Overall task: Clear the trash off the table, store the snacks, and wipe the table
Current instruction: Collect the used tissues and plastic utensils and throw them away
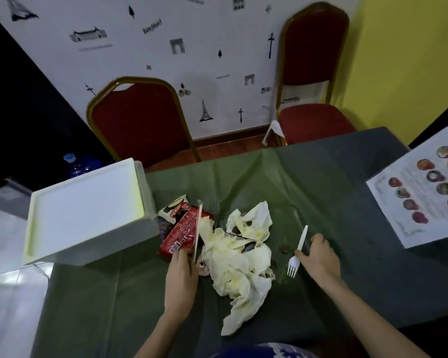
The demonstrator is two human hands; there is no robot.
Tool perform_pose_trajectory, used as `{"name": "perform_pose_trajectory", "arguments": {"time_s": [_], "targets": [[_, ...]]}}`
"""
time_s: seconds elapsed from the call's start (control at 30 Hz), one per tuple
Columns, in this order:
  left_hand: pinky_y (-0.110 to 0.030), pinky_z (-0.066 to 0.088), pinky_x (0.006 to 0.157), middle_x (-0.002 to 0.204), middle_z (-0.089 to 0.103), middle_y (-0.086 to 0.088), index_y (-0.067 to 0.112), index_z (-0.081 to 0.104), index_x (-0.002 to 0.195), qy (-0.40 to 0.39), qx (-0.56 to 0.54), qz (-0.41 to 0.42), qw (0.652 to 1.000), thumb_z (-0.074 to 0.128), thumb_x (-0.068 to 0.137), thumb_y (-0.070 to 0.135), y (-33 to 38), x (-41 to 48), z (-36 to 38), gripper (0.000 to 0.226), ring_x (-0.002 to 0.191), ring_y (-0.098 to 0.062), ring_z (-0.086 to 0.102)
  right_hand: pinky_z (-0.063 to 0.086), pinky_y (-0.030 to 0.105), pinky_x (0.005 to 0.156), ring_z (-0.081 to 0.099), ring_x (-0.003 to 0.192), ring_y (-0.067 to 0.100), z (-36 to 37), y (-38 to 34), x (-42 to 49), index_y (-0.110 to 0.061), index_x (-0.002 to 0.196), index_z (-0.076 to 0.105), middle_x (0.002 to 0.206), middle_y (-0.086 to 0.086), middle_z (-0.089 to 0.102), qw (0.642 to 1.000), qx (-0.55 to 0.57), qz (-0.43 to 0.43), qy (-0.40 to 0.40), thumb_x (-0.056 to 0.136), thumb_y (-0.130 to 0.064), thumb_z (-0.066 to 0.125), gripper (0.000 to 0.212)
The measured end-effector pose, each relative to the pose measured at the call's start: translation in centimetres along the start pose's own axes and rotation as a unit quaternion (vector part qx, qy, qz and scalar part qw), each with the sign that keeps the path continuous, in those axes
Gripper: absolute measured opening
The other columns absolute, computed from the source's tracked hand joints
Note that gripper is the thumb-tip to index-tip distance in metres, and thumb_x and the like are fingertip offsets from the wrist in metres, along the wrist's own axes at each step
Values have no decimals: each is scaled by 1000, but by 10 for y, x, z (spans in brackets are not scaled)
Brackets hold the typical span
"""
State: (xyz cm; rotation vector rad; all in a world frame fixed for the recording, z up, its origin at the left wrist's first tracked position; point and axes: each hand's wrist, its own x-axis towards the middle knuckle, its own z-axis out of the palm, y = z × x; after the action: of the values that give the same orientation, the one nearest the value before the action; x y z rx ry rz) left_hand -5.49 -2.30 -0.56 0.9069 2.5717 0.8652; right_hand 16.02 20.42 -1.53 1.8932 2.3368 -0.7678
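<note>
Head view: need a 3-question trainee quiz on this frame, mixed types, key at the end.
1. What does the right hand hold?
A) a white plastic fork
B) a metal spoon
C) a water bottle
2. True or false: the crumpled napkins lie on the table between the two hands.
3. Short answer: which hand grips the red wrapper?

Key: 1 A. 2 true. 3 the left hand.
</note>
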Motion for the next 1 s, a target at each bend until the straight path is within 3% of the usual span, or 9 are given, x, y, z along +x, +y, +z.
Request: {"name": "perform_pose_trajectory", "arguments": {"time_s": [0.1,0.2,0.27,0.33,0.43,0.53,0.63,0.77,1.0], "targets": [[-28,50,74,105,54,4,16,55,110,-23,-3,91,996,60,87,13,12,-5,4,24,86,-10,55,51,41,74,61,91,31,3,-3,4,-5,104,44,101,15,61,1000,8,-13,-13,76,-18,70,40],[-38,50,90,119,47,2,23,49,121,-60,112,197,972,53,84,44,30,-12,21,43,109,-23,54,52,42,76,61,95,34,7,-6,3,-4,110,41,105,17,61,999,31,7,-18,77,-15,69,44],[-49,18,116,154,13,-5,32,25,143,-132,193,192,953,43,70,77,50,-17,36,88,144,-37,12,50,41,78,61,97,34,9,-6,0,-4,115,42,106,17,61,998,53,6,-22,80,-12,66,43],[-56,-8,115,156,-22,-9,34,2,149,-181,239,184,936,38,58,89,59,-18,53,112,141,-36,-25,50,40,79,61,92,31,8,-5,-1,-6,109,49,103,14,60,997,67,-12,-21,84,-9,62,29],[-62,8,113,158,2,-20,24,18,149,-191,300,163,920,39,67,78,51,-15,64,101,142,-47,-1,47,37,73,57,82,24,5,-6,-4,-9,93,56,96,11,57,996,73,-45,-20,87,-8,55,6],[-56,27,112,152,29,-16,19,37,136,-192,297,173,919,51,84,34,32,-11,58,56,141,-39,24,37,27,60,51,72,14,3,-3,-10,-13,84,54,89,5,55,993,105,-61,-5,87,-8,55,5],[-41,51,89,126,57,-6,20,53,116,-141,192,203,950,68,70,9,28,-8,39,49,111,-27,58,33,16,56,48,67,6,1,-1,-16,-15,82,53,84,0,51,987,143,-78,5,88,-8,56,9],[-29,48,72,107,57,2,20,55,110,-62,93,215,970,74,71,13,27,-7,15,43,88,-16,57,32,16,56,49,68,6,-1,3,-22,-15,80,54,80,-3,48,984,158,-85,3,87,-9,58,10],[-36,40,97,135,45,-3,18,42,131,-162,220,207,940,58,80,32,65,28,52,56,120,-24,43,34,21,57,51,68,11,4,5,-33,-14,80,55,79,-1,50,984,163,-76,-13,87,-11,59,9]]}}
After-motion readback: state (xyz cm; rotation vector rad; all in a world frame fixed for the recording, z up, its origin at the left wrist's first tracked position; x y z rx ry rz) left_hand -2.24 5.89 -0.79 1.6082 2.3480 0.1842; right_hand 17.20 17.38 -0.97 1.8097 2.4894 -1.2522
